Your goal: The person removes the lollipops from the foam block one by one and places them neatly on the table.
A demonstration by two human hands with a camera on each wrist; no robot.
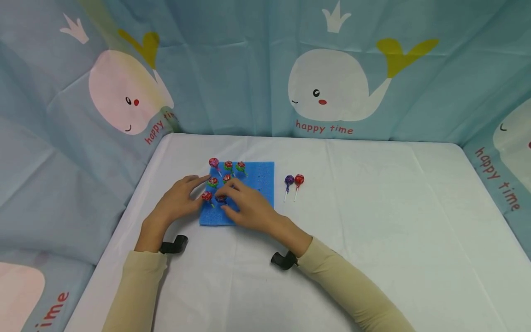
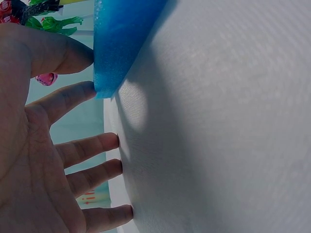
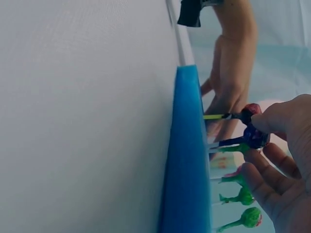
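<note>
A blue foam block (image 1: 263, 203) lies on the table with several wrapped lollipops standing upright in it on their sticks. My right hand (image 1: 250, 207) reaches over its near left part. Thumb and fingers of that hand pinch the head of a purple lollipop (image 3: 256, 137), whose stick meets the foam. Beside it stands a red lollipop (image 1: 207, 197). At the block's left side is my left hand (image 1: 177, 200), its thumb and index fingertips against the foam edge. The other left fingers (image 2: 90, 149) are spread, their tips at the white cloth.
To the right of the block, a purple lollipop (image 1: 289, 180) and a red lollipop (image 1: 299, 180) lie side by side on the white tablecloth (image 1: 373, 221). Small holes dot the foam's right part. A blue whale-print curtain (image 1: 249, 92) hangs around the table.
</note>
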